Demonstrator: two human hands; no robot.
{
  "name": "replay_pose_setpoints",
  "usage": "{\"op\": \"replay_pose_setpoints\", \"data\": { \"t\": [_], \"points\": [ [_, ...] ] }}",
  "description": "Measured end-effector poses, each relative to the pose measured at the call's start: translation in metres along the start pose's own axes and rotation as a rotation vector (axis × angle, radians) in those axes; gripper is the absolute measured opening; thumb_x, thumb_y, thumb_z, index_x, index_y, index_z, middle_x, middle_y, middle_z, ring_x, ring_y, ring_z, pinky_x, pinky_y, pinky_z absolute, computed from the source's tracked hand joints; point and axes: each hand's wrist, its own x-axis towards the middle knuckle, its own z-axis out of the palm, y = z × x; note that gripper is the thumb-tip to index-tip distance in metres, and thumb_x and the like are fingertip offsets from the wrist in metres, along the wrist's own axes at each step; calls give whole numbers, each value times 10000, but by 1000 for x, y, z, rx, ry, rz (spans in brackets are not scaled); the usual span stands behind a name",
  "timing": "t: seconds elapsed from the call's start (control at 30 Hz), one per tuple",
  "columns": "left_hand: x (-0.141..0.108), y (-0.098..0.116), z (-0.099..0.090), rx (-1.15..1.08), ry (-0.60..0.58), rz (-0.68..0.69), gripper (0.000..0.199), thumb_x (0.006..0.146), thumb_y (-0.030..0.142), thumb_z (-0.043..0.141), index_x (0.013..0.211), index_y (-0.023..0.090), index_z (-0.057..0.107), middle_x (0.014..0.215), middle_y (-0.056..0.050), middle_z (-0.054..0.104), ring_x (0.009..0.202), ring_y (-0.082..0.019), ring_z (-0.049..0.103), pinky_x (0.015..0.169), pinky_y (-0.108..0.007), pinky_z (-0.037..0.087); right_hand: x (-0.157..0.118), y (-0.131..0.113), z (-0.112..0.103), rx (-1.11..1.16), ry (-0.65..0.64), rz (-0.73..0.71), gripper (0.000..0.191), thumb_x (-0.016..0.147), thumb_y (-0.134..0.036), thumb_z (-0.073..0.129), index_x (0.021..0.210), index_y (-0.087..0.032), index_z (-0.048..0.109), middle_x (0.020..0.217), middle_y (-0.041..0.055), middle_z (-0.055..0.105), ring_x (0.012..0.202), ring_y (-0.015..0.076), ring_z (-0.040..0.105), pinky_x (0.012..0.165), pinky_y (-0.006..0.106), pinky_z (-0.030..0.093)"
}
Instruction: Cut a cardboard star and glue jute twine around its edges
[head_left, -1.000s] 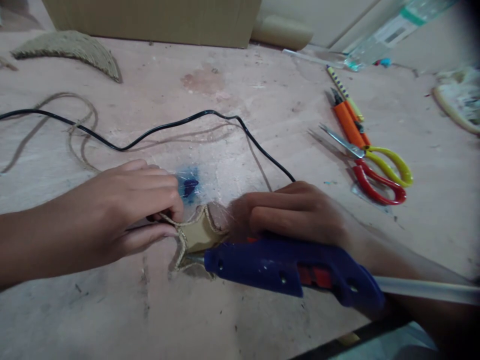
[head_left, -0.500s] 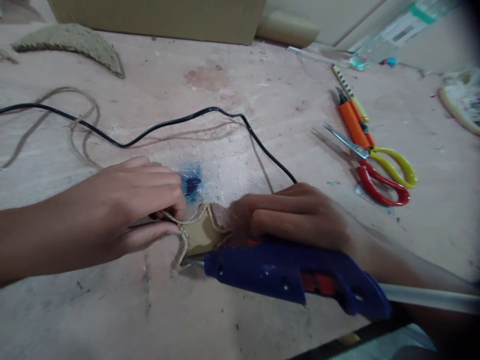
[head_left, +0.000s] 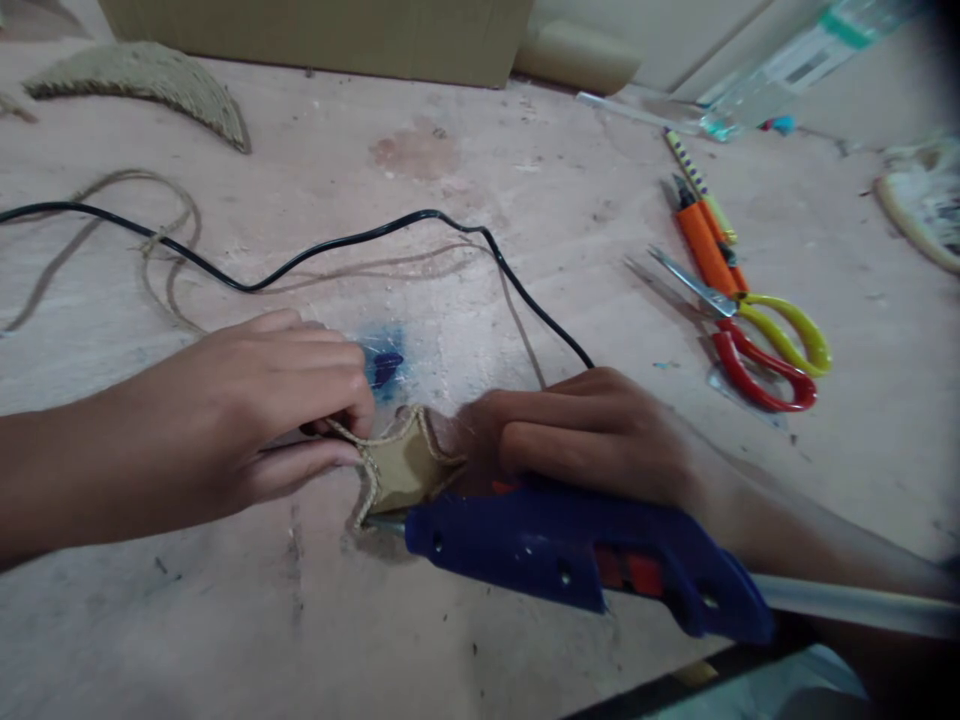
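A small cardboard star (head_left: 405,468) lies on the table, its edge lined with twine (head_left: 369,490). My left hand (head_left: 300,400) pinches the star's left point and the twine there between thumb and fingers. My right hand (head_left: 577,430) is wrapped round the handle of a blue glue gun (head_left: 510,545), which lies on its side in the grip. The gun's metal nozzle (head_left: 386,522) touches or nearly touches the star's lower left tip. A white glue stick (head_left: 847,603) sticks out of the gun's back end. The fingers under my right hand are partly hidden.
Behind my hands runs a black cable (head_left: 337,240) with loose twine (head_left: 169,190) beside it. Scissors (head_left: 772,345), an orange cutter (head_left: 705,245) and a dotted pencil (head_left: 694,175) lie right. A twine-covered crescent (head_left: 142,85), cardboard box (head_left: 322,35) and plastic bottle (head_left: 795,70) stand or lie farther back.
The glue gun has shifted very slightly left, its back end a little lower. Both hands keep the same holds, and the star stays nearly where it was.
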Motion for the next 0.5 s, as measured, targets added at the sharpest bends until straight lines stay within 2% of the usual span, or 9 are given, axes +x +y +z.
{"op": "replay_pose_setpoints", "data": {
  "t": [0.33, 0.5],
  "points": [
    [-2, -1, 0, 15, 8, 50, 116, 1117, 247, 637, 1001, 254, 634, 889, 59, 674, 841, -168, 629, 848, -306, 375, 2, -3, -1, 52, -10, 40, 139, 1188, -258, 553, 1065, -209, 598, 960, 18, 646, 730, 111, 553, 637, 256, 375],
    [-1, -2, -1, -7, 7, 34, 126, 1112, 226, 627, 991, 261, 636, 878, 58, 683, 805, -176, 620, 835, -325, 368, 12, -8, -5, 352, -27, 141, 175, 1059, -295, 693, 939, -211, 596, 913, 17, 619, 735, 132, 563, 640, 249, 421]
  ]
}}
